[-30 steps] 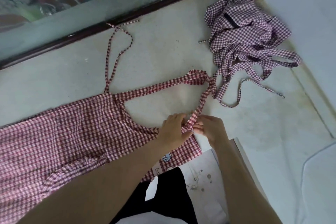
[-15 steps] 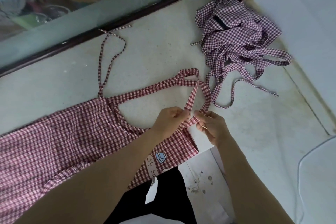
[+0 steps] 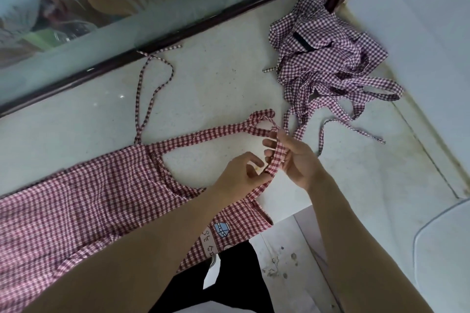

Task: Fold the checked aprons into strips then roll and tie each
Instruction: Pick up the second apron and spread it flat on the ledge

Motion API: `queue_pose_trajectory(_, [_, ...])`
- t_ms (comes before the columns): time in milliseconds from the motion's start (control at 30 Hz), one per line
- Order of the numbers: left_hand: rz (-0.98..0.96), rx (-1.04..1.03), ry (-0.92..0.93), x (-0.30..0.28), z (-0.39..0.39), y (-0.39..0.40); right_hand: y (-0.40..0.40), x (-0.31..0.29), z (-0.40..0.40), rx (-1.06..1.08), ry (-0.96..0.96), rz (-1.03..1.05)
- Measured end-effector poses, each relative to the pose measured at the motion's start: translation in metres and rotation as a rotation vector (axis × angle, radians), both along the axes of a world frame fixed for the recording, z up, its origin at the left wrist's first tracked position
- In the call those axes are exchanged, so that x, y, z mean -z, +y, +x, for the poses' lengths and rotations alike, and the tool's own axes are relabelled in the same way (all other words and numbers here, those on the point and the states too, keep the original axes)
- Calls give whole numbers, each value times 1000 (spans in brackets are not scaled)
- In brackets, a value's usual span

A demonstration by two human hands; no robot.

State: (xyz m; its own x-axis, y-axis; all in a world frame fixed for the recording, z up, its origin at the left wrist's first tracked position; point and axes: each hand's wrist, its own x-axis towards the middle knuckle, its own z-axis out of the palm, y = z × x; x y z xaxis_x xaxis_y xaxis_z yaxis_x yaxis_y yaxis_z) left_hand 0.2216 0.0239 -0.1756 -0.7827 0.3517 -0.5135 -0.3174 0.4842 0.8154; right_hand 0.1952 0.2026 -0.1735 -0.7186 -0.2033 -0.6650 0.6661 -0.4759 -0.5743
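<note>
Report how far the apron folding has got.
Done: nothing; no rolled or tied apron shows. In hand: one apron lies flat on the counter, unfolded, while the right hand holds its neck strap and the left hand pinches the strap lower down. Left: folding, rolling and tying this apron, then everything in the crumpled pile in the corner.

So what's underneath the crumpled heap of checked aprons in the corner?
The crumpled heap of purple-checked aprons lies on the pale speckled stone counter, its loose ties trailing out. Whatever else lies beneath the heap is covered.
</note>
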Motion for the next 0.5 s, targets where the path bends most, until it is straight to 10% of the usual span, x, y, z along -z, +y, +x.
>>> queue_pose_trajectory(400, [-196, 319, -131, -12, -23, -6, 9, -29, -61, -221, 30, -17])
queue_pose_trajectory(500, [-326, 192, 91, -31, -44, -10, 12, -26, -67, -337, 69, 132])
